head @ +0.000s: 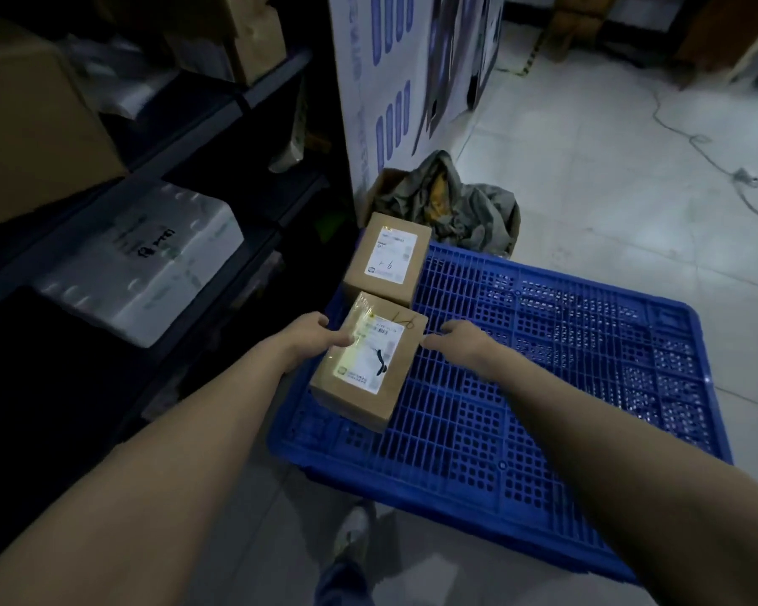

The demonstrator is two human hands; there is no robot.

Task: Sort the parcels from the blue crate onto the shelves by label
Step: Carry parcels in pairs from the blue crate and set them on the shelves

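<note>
The near parcel (368,365) is found on the left edge of the crate (543,365), between the two hands. It is gripped at its far left corner by the left hand (311,338), thumb laid on top. The right hand (464,343) is held with fingers straight at the parcel's right edge (contact cannot be confirmed). The parcel is noted as a brown carton under glossy tape, with a white label and a handwritten mark by the far right corner. Its long axis is set away from the person, the far end leaning slightly right. A far parcel (388,260) is placed just beyond it, beside the shelves (219,111).
</note>
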